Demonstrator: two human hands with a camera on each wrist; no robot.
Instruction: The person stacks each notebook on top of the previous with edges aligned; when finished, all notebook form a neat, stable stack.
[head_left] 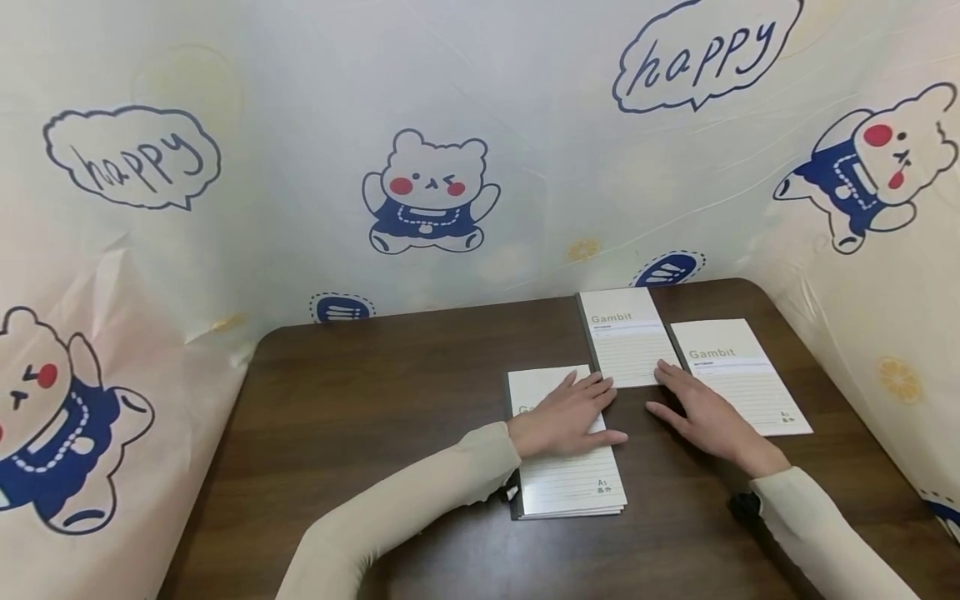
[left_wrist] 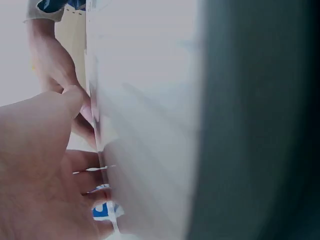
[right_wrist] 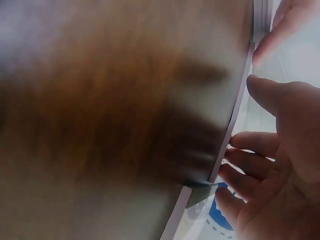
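Across a small stack of white Gambit notebooks [head_left: 572, 490] lies my left hand [head_left: 566, 418], palm down with fingers extended. Its fingertips reach the lower left corner of a second notebook [head_left: 630, 337] farther back. My right hand [head_left: 708, 418] has its fingers stretched toward that notebook's lower right corner, thumb pointing left. A third notebook [head_left: 753, 379] lies at the right, partly beneath the right hand in view. Straight fingers [right_wrist: 250, 162] of the right hand meet a notebook's edge in the right wrist view. Blurred notebook pages [left_wrist: 150, 125] fill the middle of the left wrist view.
The notebooks lie on a dark brown wooden table [head_left: 375, 392] with rounded far corners. A pale printed curtain [head_left: 300, 233] with cartoon bears surrounds its back and sides. The rear notebook reaches the table's far edge.
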